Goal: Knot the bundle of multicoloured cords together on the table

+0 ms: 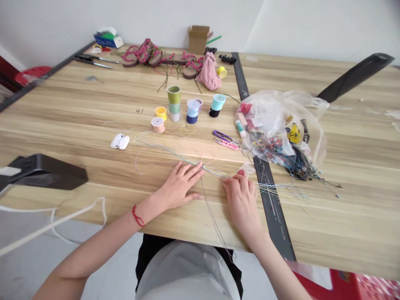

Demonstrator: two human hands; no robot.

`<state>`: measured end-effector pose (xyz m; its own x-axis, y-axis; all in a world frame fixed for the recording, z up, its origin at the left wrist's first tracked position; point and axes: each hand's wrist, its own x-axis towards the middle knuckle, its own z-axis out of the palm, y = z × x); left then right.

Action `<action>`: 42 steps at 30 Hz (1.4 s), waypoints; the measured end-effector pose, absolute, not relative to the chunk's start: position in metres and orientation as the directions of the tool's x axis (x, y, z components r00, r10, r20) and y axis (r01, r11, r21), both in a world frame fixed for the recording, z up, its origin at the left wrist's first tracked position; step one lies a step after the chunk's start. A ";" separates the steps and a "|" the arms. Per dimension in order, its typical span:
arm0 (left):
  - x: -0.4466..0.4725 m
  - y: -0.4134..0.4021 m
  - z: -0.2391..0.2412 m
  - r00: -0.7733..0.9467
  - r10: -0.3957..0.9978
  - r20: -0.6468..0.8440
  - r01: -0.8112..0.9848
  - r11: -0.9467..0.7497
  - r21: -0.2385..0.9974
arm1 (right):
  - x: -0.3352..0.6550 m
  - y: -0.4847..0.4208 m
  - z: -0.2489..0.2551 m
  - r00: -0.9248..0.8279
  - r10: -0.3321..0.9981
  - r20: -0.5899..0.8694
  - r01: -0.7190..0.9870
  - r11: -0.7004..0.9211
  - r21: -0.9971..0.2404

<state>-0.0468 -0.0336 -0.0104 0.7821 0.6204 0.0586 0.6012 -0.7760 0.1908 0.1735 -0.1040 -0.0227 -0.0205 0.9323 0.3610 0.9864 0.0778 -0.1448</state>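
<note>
My left hand lies flat on the table with fingers spread, resting on a long bundle of thin multicoloured threads. My right hand pinches the same threads near their far end, next to a small red plastic packet. Several thread spools stand beyond the hands. Purple thread snips and pink thread snips lie by a large clear plastic bag of beads and cord ends. A red string bracelet circles my left wrist.
A white earbud case lies left of the threads. Sandals with pink cord, a pink cloth, a cardboard box and long scissors sit at the back. A dark metal strip crosses the tabletop.
</note>
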 end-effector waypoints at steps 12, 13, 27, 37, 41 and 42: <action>-0.048 -0.033 -0.009 0.790 0.612 0.048 0.594 -0.781 0.191 | 0.185 -0.110 -0.017 -0.048 0.959 0.278 0.995 0.071 -0.074; -0.048 -0.033 -0.009 0.789 0.613 0.048 0.595 -0.780 0.193 | 0.189 -0.110 -0.017 -0.052 0.962 0.267 0.994 0.074 -0.075; -0.049 -0.032 -0.009 0.790 0.609 0.066 0.584 -0.781 0.220 | 0.222 -0.117 -0.011 0.031 0.965 0.261 0.964 0.040 -0.265; -0.050 -0.031 -0.010 0.788 0.612 0.062 0.583 -0.775 0.244 | 0.215 -0.095 -0.002 0.277 0.947 0.165 0.562 -0.020 -0.827; -0.050 -0.032 -0.009 0.788 0.613 0.059 0.583 -0.774 0.246 | 0.220 -0.090 -0.001 0.245 0.955 0.169 0.352 0.075 -0.933; -0.050 -0.032 -0.009 0.788 0.612 0.059 0.583 -0.774 0.245 | 0.220 -0.090 0.000 0.222 0.962 0.158 0.280 0.093 -0.956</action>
<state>-0.0499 -0.0318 -0.0095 0.7883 0.6125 0.0591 0.5833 -0.7744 0.2449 0.2202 -0.0898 -0.0003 0.2219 0.9621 0.1584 0.2797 0.0929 -0.9556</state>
